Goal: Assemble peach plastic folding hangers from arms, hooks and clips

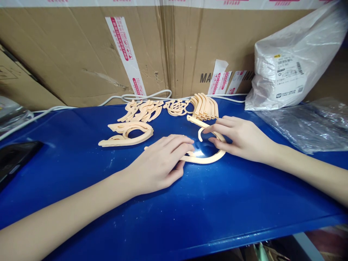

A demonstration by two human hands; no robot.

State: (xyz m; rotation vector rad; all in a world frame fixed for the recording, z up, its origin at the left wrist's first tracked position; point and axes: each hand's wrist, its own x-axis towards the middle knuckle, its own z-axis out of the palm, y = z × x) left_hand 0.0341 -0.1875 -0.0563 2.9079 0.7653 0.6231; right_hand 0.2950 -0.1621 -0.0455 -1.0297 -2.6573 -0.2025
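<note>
On the blue table top [190, 210] lies a pale peach curved plastic piece [206, 158] shaped like a hook or ring. My left hand [160, 163] rests palm down on its left end, fingers pressed together over it. My right hand [239, 137] pinches the piece's right side and its small inner hook between thumb and fingers. Behind them lie more peach cut-out pieces: a wing-shaped arc [127, 135], a loose scatter [146, 110], and a neat stack of curved strips [205, 106].
Large cardboard boxes [81, 54] stand along the back. A white cable [146, 96] runs along their foot. A white plastic bag [293, 61] and a clear crinkled bag [307, 123] sit at right. A dark phone-like slab [13, 157] lies at left.
</note>
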